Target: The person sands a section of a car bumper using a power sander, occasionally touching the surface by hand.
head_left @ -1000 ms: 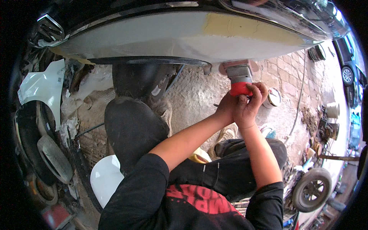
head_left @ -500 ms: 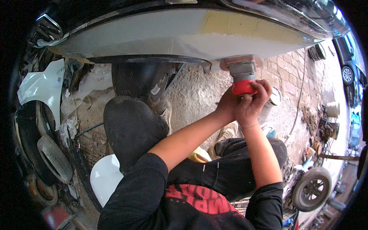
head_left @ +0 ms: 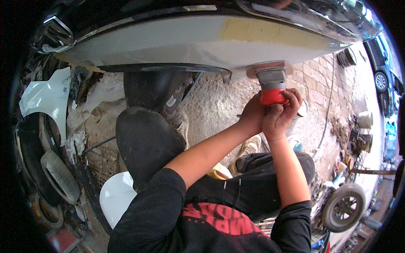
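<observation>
A round-pad sander with a grey body and red end (head_left: 273,95) is gripped between both my hands. My left hand (head_left: 254,113) wraps its near left side, fingers partly hidden behind it. On the other side my right hand (head_left: 282,114) curls its fingers and thumb about the red end. The sander's pad (head_left: 279,66) meets the lower edge of a car body panel (head_left: 177,46), which is dull grey and white. A patch of yellowish filler (head_left: 270,31) covers the panel's upper right.
A car wheel (head_left: 147,88) shows below the panel beside my knee. White body parts (head_left: 48,97) and old tyres (head_left: 61,177) lie at left. At right are a loose wheel (head_left: 344,208), buckets (head_left: 365,120) and a cable (head_left: 330,103) across the brick floor.
Both hands and the sander have shifted slightly to the right along the panel's lower edge. The grip looks the same.
</observation>
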A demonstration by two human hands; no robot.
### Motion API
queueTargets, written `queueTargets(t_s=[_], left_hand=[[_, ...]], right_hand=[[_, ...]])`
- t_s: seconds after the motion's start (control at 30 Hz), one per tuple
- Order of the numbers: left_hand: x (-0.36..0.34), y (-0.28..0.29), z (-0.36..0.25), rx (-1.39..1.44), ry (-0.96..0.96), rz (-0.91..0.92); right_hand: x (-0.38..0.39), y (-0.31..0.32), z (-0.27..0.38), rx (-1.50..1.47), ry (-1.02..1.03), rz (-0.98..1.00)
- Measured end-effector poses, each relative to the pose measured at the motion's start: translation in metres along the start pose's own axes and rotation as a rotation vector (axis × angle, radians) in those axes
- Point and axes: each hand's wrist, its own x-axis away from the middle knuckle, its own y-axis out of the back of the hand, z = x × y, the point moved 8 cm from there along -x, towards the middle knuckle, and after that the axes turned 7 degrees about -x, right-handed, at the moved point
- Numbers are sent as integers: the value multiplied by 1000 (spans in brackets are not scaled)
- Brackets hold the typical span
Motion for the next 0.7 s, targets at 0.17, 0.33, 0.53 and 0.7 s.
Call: queueTargets(t_s=[0.17,0.33,0.53,0.7], left_hand=[[9,-3,5,75,-72,-69],[9,-2,10,141,-52,-67],[8,-3,8,290,-50,-33],[6,0,7,505,-33,27]], right_hand=[[12,-13,-1,46,-31,166],[-3,-26,36,132,110,202],[-4,-39,52,243,187,330],[-19,-41,78,212,237,239]])
